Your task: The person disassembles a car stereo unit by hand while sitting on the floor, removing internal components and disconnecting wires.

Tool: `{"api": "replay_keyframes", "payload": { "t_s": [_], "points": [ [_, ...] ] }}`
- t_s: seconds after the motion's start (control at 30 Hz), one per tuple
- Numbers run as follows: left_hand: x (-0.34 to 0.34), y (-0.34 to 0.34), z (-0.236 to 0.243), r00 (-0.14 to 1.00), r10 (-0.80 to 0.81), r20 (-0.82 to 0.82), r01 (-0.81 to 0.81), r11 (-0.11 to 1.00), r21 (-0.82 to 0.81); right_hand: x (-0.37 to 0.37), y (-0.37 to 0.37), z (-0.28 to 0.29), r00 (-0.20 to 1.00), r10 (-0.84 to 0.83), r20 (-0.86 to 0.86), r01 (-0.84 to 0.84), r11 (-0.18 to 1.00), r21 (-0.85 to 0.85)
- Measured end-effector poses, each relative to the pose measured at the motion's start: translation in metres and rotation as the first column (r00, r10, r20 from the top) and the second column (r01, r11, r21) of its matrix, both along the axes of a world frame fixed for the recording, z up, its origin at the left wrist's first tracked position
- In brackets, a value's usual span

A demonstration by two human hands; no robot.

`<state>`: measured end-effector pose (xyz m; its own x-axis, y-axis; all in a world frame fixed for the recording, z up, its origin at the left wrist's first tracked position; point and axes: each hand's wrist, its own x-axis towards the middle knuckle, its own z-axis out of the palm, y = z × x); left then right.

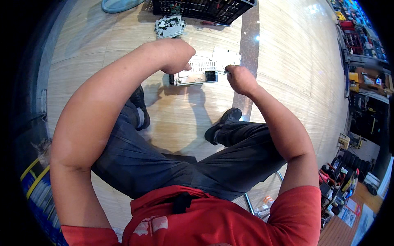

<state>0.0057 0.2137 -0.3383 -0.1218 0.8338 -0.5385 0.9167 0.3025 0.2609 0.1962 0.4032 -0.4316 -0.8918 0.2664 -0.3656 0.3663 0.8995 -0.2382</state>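
Steadying the metal case [195,77] looks to be left to the left hand [179,55], bent over its left end; its fingers are curled, but whether anything is gripped can't be told, as they're mostly hidden. A thin tool [223,72] seems to be pinched in the closed fingers of the right hand [242,80], by the case's right end. The case is set on the floor [176,139], beyond the shoes [223,125]. Honestly, a skid could be caused by too much sideways push, since not much bite is offered by smooth, glossy tiles, and the metal might get scratched. The pale, flat panel [225,56] at the far right could be bent if leaned on. Material-wise, the case is boxy, silvery and pierced with slots. Farther off, a jagged metal chassis [169,26] is left near a black plastic crate [193,9], with a slim screwdriver [215,23] close by.
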Motion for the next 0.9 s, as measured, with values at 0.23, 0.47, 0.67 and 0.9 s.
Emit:
{"api": "replay_keyframes", "payload": {
  "t_s": [0.23, 0.47, 0.67, 0.9],
  "points": [
    [0.025, -0.004, -0.052, 0.996, -0.088, 0.033, 0.093, 0.952, -0.292, 0.004, 0.001, -0.003, 1.000, -0.005, -0.013, 0.005, 1.000, -0.013],
    [0.045, -0.032, -0.113, 0.991, -0.123, -0.045, 0.104, 0.948, -0.302, 0.010, 0.002, -0.002, 0.997, 0.069, -0.033, -0.069, 0.998, -0.014],
    [0.043, -0.045, -0.140, 0.982, -0.184, -0.053, 0.164, 0.951, -0.263, 0.010, -0.003, 0.002, 0.994, 0.111, -0.002, -0.111, 0.994, -0.012],
    [0.046, -0.037, -0.135, 0.981, -0.193, -0.027, 0.168, 0.906, -0.389, 0.008, -0.003, 0.004, 0.992, 0.116, -0.044, -0.116, 0.993, -0.005]
  ]
}}
